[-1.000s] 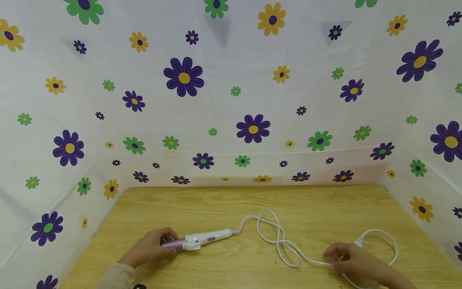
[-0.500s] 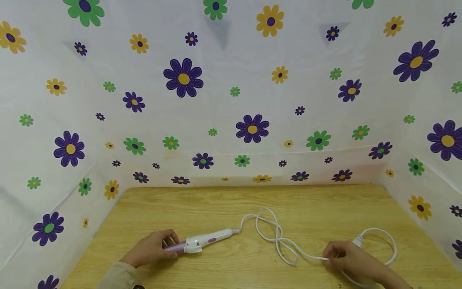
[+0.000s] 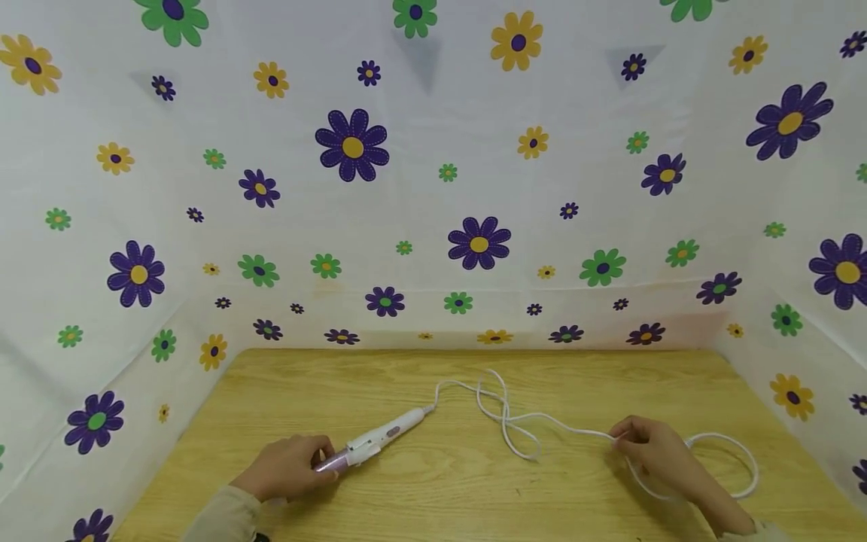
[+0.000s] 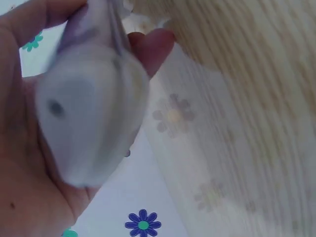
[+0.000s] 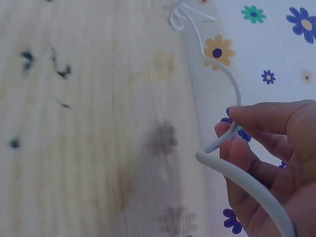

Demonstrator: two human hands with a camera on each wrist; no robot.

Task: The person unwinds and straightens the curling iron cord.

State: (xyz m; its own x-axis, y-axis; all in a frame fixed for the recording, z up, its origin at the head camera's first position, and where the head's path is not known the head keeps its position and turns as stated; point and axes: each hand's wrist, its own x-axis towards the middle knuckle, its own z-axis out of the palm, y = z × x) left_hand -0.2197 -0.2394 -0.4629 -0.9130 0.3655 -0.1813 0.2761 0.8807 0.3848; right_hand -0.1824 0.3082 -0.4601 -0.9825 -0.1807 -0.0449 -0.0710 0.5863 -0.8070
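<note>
On the left of the head view, my left hand [image 3: 287,467] grips a curling iron [image 3: 386,434] by its purple barrel. Its white handle points away to the upper right. In the left wrist view the iron's blurred pale tip [image 4: 89,118] rests within the palm, with thumb and fingers around the barrel. A white power cord [image 3: 576,430] runs from the handle across the table to my right hand [image 3: 664,455]. Thumb and fingertips pinch that cord, as the right wrist view shows with the cord [image 5: 256,190] bending past the fingers. The plug is mostly hidden behind the right hand.
The cord lies in a crossed loop [image 3: 504,410] mid-table, and another loop [image 3: 755,470] curves right of my right hand. A wooden table [image 3: 406,504] lies beneath. White flower-printed cloth [image 3: 406,203] walls the back and both sides.
My right hand closes on the cord, then moves it up and away from me. The loops shift farther back, and the curling iron's handle end swings upward in view while the left hand keeps its grip.
</note>
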